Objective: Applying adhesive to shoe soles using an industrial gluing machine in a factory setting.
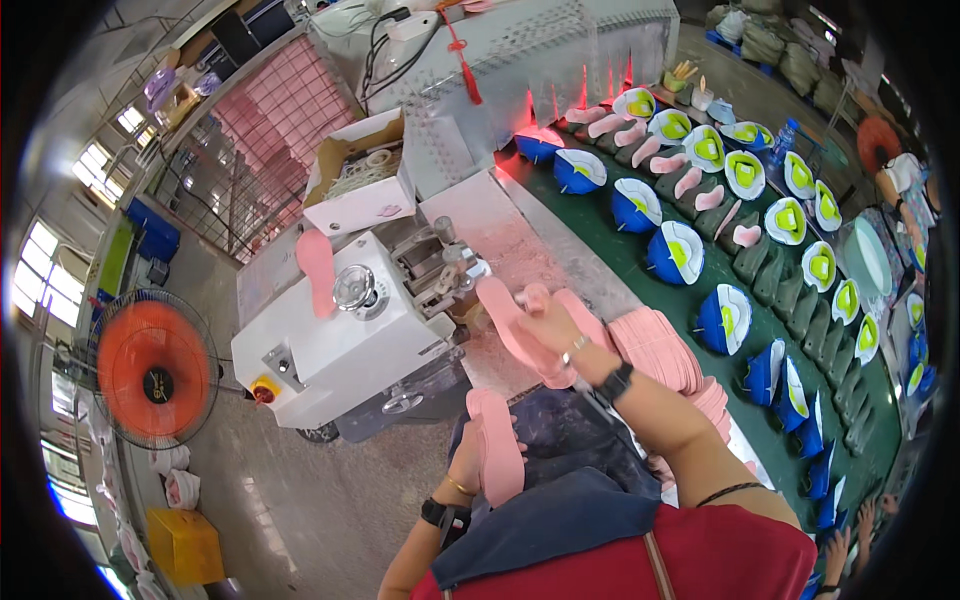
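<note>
Pink shoe insoles [498, 455] stand in my left hand [464, 462], low in front of my body; its fingers wrap round their edge. My right hand [553, 330] grips another pink insole [508, 315] close to the rollers [470, 268] of a white machine [345, 345]. More pink insoles lie just under and beside that hand, and part of them is hidden by it. A fanned stack of insoles [655, 350] rests near my right forearm. One single insole [317, 270] lies on the machine's top, next to a round dial [353, 287].
To the right, a green conveyor [600, 240] carries blue-and-white shoe uppers [637, 205], dark lasts [790, 300] and small pink pieces. An orange fan [155, 370] stands at left, a yellow box [185, 545] below it. Behind the machine sits an open carton [360, 205]. Other people's hands [838, 550] show at lower right.
</note>
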A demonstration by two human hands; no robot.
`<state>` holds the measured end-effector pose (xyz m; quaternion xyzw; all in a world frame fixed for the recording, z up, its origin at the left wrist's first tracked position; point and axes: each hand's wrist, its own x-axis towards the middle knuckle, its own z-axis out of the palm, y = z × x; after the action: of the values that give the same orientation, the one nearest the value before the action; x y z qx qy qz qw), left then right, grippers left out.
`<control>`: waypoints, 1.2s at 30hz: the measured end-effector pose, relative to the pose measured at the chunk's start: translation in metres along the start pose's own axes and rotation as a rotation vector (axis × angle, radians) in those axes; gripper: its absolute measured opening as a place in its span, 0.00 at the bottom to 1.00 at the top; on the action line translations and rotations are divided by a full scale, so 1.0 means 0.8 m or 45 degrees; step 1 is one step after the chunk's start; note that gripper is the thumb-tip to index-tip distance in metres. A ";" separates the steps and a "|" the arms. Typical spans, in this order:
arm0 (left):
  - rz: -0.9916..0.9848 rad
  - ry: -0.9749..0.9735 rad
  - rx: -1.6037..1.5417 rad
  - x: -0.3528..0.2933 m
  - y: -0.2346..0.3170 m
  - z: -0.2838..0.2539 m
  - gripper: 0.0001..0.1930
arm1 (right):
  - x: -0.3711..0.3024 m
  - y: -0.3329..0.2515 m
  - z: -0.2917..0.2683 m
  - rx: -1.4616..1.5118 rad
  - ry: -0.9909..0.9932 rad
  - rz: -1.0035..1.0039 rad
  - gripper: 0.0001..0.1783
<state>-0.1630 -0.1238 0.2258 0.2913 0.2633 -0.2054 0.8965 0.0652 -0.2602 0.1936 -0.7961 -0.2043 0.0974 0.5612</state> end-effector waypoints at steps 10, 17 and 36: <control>-0.151 -0.049 0.002 -0.016 -0.016 -0.019 0.26 | 0.059 -0.016 0.013 -0.244 0.090 0.354 0.17; -0.183 0.046 0.036 -0.011 -0.011 -0.025 0.27 | 0.088 -0.006 0.010 -0.829 0.345 0.067 0.18; -0.150 0.112 -0.005 0.039 -0.023 -0.030 0.17 | -0.098 0.186 -0.438 -0.789 1.495 0.597 0.19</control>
<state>-0.1573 -0.1293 0.1832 0.2821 0.3194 -0.2444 0.8710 0.1618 -0.6362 0.1723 -0.8633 0.2910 -0.2927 0.2904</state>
